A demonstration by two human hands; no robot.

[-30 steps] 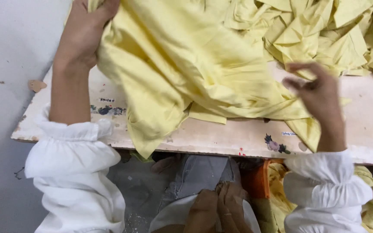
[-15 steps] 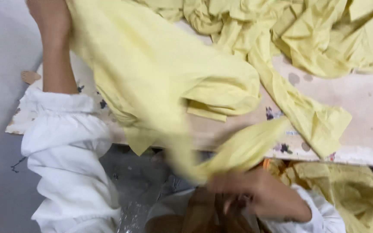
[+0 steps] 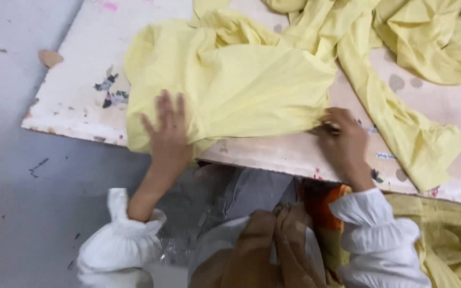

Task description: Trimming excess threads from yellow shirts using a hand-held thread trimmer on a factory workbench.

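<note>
The pale, paint-flecked table (image 3: 81,90) runs across the view with its near edge toward the person, and a heap of yellow cloth (image 3: 433,37) crowds its far right corner. In front of that heap lies the yellow garment (image 3: 230,85), spread mostly flat on the table with its long axis running left to right, roughly parallel to the near edge; its lower left corner droops just over that edge. A long yellow strip (image 3: 401,128) trails from the heap down toward the right, beside the garment. The left hand (image 3: 169,133) lies flat on the garment's near left corner, fingers spread, pressing down rather than pinching. The right hand (image 3: 342,141) sits at the garment's near right end, its grip closed on the cloth's edge. So the garment lies just beyond both hands, stretched between them, each hand touching its own end.
</note>
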